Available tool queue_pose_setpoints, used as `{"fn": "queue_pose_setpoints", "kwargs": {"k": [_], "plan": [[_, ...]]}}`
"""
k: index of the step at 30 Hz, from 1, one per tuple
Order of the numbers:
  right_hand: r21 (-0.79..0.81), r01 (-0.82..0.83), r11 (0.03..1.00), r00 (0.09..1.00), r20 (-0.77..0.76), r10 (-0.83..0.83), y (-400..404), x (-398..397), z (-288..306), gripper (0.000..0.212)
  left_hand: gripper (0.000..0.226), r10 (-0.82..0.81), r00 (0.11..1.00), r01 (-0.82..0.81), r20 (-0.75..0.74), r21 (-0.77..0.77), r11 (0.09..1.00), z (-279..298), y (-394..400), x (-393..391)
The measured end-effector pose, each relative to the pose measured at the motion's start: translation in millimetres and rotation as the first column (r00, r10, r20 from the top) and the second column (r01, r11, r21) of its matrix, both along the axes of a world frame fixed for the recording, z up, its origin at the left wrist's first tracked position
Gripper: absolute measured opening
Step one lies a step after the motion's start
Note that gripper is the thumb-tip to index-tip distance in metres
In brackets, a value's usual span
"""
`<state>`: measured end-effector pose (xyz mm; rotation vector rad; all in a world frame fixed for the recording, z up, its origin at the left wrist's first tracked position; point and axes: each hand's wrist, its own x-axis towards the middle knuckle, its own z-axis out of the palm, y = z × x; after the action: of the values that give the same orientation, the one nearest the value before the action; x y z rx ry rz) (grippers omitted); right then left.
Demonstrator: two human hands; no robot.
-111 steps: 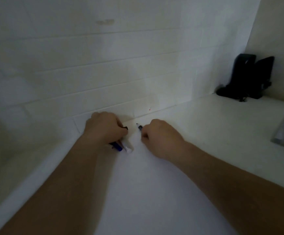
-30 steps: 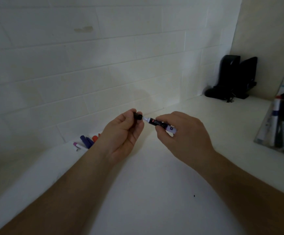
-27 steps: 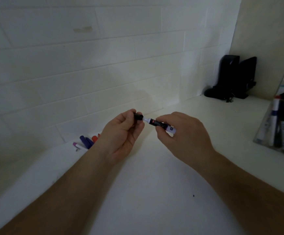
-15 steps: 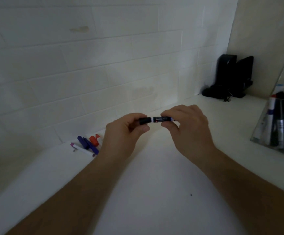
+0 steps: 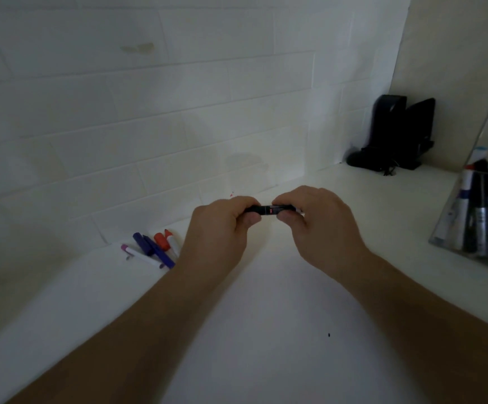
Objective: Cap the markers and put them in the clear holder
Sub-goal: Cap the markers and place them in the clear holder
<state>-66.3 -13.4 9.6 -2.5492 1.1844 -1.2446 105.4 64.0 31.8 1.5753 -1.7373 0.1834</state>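
The black marker now lies level between the two hands with its black cap seated on its end; a second ago cap and barrel were apart, the bare tip pointing at the cap, and half a second ago they had just met. The marker is held above the white counter, in front of the tiled wall. Its barrel is dark with a small red mark near the cap joint, and a pale end shows past the right fingers.

The left hand pinches the cap end between thumb and curled fingers. The right hand grips the barrel the same way, its fingers arched over the top.

To the left, against the foot of the wall, loose markers lie together: a purple-tipped white one, a purple one, and one with red at its end. At the right edge the clear holder stands on the counter with several markers upright inside it, blurred. A black stand sits in the far corner.
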Motion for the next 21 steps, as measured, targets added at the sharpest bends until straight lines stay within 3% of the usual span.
{"fn": "queue_pose_setpoints", "kwargs": {"k": [5,9,12,15,18,21], "plan": [[0.113,-0.004,0.994,0.995,-0.096,0.015,7,-8,18,0.016,0.015,0.007,1.0,-0.007,0.002,0.022,1.0,-4,-3,-5],[-0.008,0.091,0.996,0.929,-0.359,-0.088,17,-18,43,0.014,0.02,-0.054,0.999,0.054,-0.009,0.025,0.998,-10,-4,-18],[-0.028,0.086,0.996,0.897,-0.433,-0.089,24,-41,62,0.016,0.035,-0.154,0.988,0.153,-0.027,-0.015,0.988,-16,-3,-26],[-0.104,0.11,0.988,0.923,-0.358,-0.14,27,-79,81,0.021,0.059,-0.318,0.948,0.318,0.013,-0.094,0.944,-20,4,-42],[-0.192,0.166,0.967,0.978,-0.097,-0.187,29,-120,100,0.024,0.055,-0.399,0.886,0.438,0.236,-0.144,0.887,-27,9,-56],[-0.248,0.255,0.935,0.964,-0.008,-0.265,30,-159,114,0.021,0.05,-0.451,0.824,0.51,0.342,-0.103,0.854,-37,8,-60]]}}
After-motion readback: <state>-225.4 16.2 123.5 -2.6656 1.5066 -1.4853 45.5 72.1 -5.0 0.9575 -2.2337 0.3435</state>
